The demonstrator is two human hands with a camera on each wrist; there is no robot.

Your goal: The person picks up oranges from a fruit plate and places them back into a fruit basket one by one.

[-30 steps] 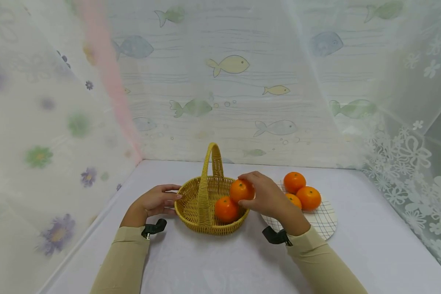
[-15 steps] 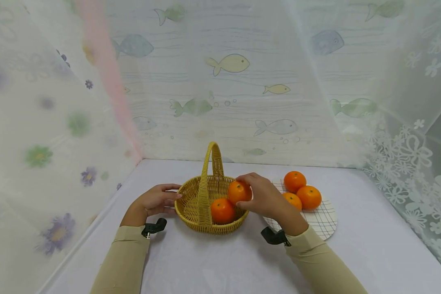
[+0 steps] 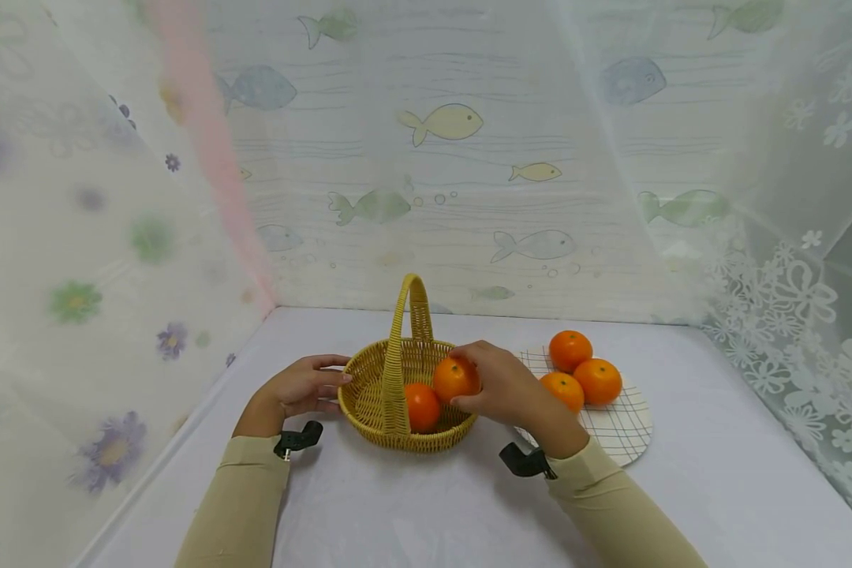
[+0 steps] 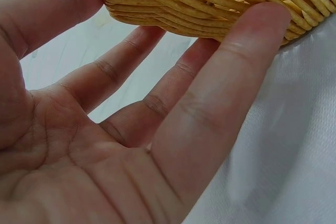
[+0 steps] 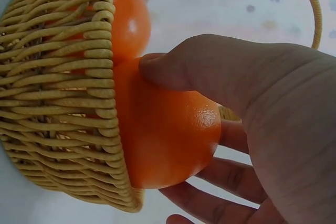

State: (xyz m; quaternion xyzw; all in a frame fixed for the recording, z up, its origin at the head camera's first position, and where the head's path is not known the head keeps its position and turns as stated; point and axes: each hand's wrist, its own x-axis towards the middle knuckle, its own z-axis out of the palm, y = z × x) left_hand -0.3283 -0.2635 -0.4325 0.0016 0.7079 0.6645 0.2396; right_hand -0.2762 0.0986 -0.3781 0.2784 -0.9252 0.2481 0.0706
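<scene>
A yellow wicker basket (image 3: 369, 432) with a tall arched handle (image 3: 412, 300) stands on the white cloth. Straight fingers of my left hand (image 3: 301, 388) touch its left end; in the left wrist view the fingertips reach the woven wall. My right hand (image 3: 500, 386) grips an orange (image 3: 457, 379) at the basket's right rim, thumb on the near side and fingers round the far side. A second orange (image 3: 422, 409) lies inside the basket against the held one, partly hidden by the handle. In the right wrist view the held orange (image 5: 168, 135) sits partly behind the rim.
To the right, a round white plate (image 3: 628, 418) with a grid pattern bears three more oranges (image 3: 598, 382), partly behind my right forearm. Fish-printed curtains (image 3: 440, 197) close off the back, and flowered ones hang at the sides.
My right hand has moved left and slightly down with the orange, further over the basket. The orange inside has shifted left, behind the handle. The left hand has stayed put.
</scene>
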